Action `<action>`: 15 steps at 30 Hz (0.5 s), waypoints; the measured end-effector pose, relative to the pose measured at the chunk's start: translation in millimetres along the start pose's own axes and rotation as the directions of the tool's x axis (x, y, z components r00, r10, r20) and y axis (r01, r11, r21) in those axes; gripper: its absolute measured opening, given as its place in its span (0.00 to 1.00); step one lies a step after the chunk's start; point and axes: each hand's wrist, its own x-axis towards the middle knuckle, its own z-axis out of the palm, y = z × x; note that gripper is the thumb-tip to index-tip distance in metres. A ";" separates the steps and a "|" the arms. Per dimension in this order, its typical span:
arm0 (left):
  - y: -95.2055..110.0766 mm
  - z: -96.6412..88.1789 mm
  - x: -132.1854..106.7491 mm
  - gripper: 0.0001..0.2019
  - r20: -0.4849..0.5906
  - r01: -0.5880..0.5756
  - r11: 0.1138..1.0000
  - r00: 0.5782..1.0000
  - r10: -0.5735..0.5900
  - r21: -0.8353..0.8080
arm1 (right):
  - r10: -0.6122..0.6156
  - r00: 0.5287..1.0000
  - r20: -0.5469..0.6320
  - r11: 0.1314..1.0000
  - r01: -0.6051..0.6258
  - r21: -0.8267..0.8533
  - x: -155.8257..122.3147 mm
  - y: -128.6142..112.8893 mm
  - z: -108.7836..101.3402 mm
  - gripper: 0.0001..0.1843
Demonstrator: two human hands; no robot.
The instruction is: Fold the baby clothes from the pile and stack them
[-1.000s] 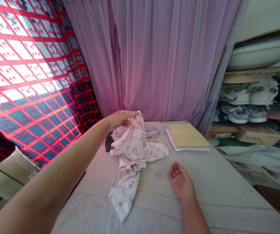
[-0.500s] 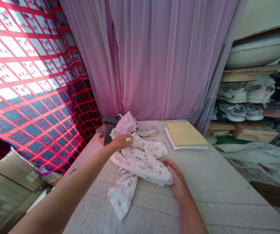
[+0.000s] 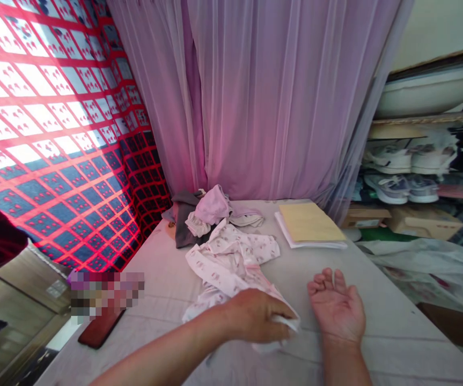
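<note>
A white printed garment (image 3: 231, 257) lies crumpled in the middle of the bed. My left hand (image 3: 255, 319) reaches across its near end with the fingers closed on the cloth's edge. Just to the right, my right hand (image 3: 338, 305) rests palm up on the sheet (image 3: 376, 321), fingers loosely spread, holding nothing. Behind the garment sits a small heap of clothes (image 3: 205, 212), pink, grey and white.
A stack of yellow and white papers (image 3: 307, 225) lies at the back right of the bed. A dark red phone (image 3: 100, 327) rests near the bed's left edge. Pink curtains hang behind, a red patterned cloth at left, shoe shelves (image 3: 412, 166) at right.
My left hand came down from the garment's far end to its near end and closed on the edge. My right hand left the cloth and turned palm up.
</note>
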 end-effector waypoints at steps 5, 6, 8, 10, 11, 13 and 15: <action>-6.6 -26.7 2.8 0.15 -0.254 0.210 0.949 0.956 -0.149 0.234 | 0.076 0.997 -0.004 0.996 -0.076 -0.046 -1.5 3.2 3.3 0.15; -17.2 -41.4 2.6 0.17 -0.349 0.277 0.921 0.921 -0.173 0.275 | 0.102 0.995 0.005 0.993 -0.102 -0.058 -1.2 6.0 4.1 0.15; -42.9 -70.1 0.8 0.24 -0.521 0.421 0.811 0.836 -0.172 0.407 | 0.131 0.991 0.030 0.989 -0.128 -0.075 -0.1 10.9 5.1 0.16; -66.5 -90.5 -1.9 0.25 -0.551 0.523 0.686 0.808 -0.210 0.505 | 0.138 0.990 0.041 0.988 -0.134 -0.082 1.2 13.6 5.1 0.16; -74.5 -95.8 -3.0 0.20 -0.540 0.540 0.664 0.808 -0.236 0.517 | 0.137 0.990 0.034 0.988 -0.134 -0.077 1.8 13.8 4.9 0.16; -78.2 -94.9 -2.9 0.12 -0.514 0.551 0.670 0.809 -0.284 0.498 | 0.126 0.992 0.004 0.991 -0.125 -0.051 2.6 11.6 4.6 0.15; -64.3 -78.1 0.2 0.12 -0.513 0.551 0.693 0.805 -0.297 0.464 | 0.098 0.995 -0.024 0.995 -0.099 -0.010 2.6 6.1 4.4 0.14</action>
